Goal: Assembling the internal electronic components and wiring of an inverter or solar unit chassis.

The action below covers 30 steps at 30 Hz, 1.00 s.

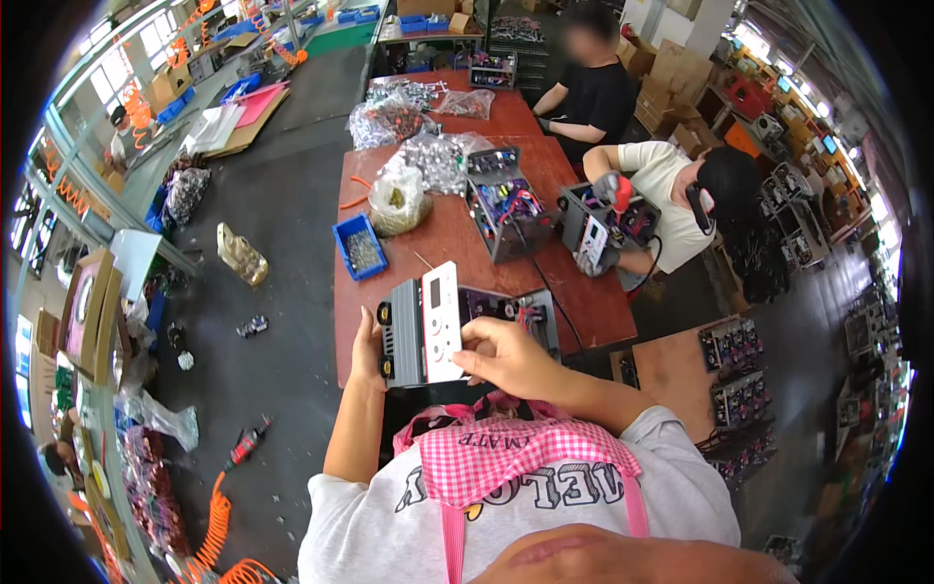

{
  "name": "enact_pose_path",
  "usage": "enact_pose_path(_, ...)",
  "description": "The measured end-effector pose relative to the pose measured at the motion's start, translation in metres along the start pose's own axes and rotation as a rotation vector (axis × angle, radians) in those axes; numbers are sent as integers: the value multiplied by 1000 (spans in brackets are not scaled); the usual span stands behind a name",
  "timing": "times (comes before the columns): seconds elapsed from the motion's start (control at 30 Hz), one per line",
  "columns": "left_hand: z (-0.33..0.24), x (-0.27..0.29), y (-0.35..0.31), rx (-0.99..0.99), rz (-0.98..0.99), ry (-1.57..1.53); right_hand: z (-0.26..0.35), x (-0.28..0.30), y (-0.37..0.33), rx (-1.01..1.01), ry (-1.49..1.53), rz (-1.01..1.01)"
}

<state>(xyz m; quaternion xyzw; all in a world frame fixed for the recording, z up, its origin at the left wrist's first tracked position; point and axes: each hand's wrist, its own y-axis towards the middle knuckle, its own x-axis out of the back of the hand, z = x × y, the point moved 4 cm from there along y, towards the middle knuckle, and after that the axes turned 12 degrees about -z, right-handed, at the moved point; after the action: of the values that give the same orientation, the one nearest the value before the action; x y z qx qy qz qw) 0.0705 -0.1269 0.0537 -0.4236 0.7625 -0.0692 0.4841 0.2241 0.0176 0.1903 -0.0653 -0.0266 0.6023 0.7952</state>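
Observation:
A grey ribbed machine housing (407, 336) with black round feet lies at the near edge of the red table in front of me. My left hand (366, 352) is closed round its left side, the thumb pointing up along the edge. Against the housing stands a white control panel (441, 321) with a dark display window and several round holes. My right hand (508, 358) grips the panel's lower right edge between thumb and fingers. Right of the panel, the opened inside (486, 304) shows dark parts and wires, partly hidden by my right hand.
Beyond the housing are a blue tray of small screws (362, 250), a plastic bag (397, 202) and another opened machine (508, 206). At right, a gloved co-worker (654, 209) holds a red tool over a machine. A red driver (247, 444) on an orange coiled hose lies left on the dark surface.

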Motion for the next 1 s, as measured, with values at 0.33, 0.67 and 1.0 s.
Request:
enact_pose_path(0.33,-54,116,115,184,-19,309,-63,-101,108,-136,49,-34)
enact_pose_path(0.67,-123,182,161,-554,-315,1123,-40,-60,116,362,-475,-368)
enact_pose_path(1.0,-103,170,76,-326,-271,246,-143,34,69,-34,56,-918)
